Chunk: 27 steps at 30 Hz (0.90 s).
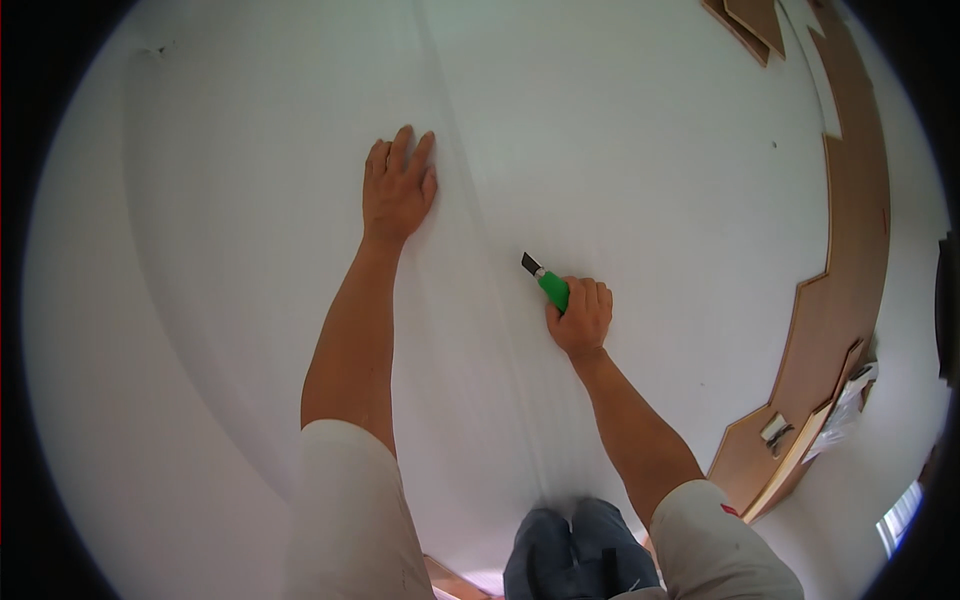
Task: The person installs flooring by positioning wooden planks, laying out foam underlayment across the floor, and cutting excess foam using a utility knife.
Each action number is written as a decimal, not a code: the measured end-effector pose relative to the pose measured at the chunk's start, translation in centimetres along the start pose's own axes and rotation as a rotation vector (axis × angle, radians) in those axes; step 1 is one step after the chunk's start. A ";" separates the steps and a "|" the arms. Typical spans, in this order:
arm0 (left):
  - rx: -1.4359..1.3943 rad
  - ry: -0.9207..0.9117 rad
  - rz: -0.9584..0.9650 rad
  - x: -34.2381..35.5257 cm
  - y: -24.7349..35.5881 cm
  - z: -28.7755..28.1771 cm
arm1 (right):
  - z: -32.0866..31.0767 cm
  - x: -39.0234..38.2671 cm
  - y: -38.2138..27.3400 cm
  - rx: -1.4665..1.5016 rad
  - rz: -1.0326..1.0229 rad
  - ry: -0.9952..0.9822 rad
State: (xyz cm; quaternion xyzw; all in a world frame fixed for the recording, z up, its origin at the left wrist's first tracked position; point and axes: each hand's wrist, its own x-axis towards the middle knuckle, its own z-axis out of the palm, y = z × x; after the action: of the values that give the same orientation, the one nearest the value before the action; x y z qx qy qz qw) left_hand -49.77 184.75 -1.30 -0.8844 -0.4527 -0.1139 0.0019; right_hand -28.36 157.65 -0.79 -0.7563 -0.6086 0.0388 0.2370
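In the head view, the person's left hand (395,195) lies palm down on a broad white sheet (660,180), its fingers slightly spread, with the clearest gap between the two on the thumb side. The thumb sits out to the right, near a faint line (470,190) that runs lengthwise down the sheet, between the fingers of one hand and those of the other.

The right hand (585,315), lower and to the right of the left fingers, has its own fingers curled together around a green utility knife (553,290). The dark blade (531,263) sticks out ahead of those fingers, angled forward and left toward the faint line (whether its tip touches the sheet, one cannot tell).

Well to the right of the right fingers, brown planks (860,210) form a stepped edge beside the sheet, and a small pale object (775,430) rests on them. Far ahead and right of the same fingers lie more brown pieces (757,28). Behind both hands' fingers show the person's jeans (580,550).
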 end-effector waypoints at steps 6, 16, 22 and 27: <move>-0.135 0.033 -0.010 0.6 -1.3 0.3 | 0.3 0.4 -0.4 -0.029 0.006 -0.023; -0.217 0.066 -0.026 1.3 -1.6 -0.1 | -1.0 0.7 -0.7 -0.003 0.037 -0.119; -0.220 0.020 -0.042 0.9 -1.8 -0.6 | -3.1 9.1 -7.4 0.315 0.411 -0.276; -0.245 -0.008 -0.071 1.2 -1.3 -0.3 | 1.4 16.9 -9.9 0.444 0.557 -0.301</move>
State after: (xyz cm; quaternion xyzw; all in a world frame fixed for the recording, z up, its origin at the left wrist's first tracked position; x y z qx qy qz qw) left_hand -50.20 186.51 -0.86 -0.8618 -0.4664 -0.1649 -0.1123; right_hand -33.41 175.36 5.87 -0.8087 -0.3848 0.3429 0.2834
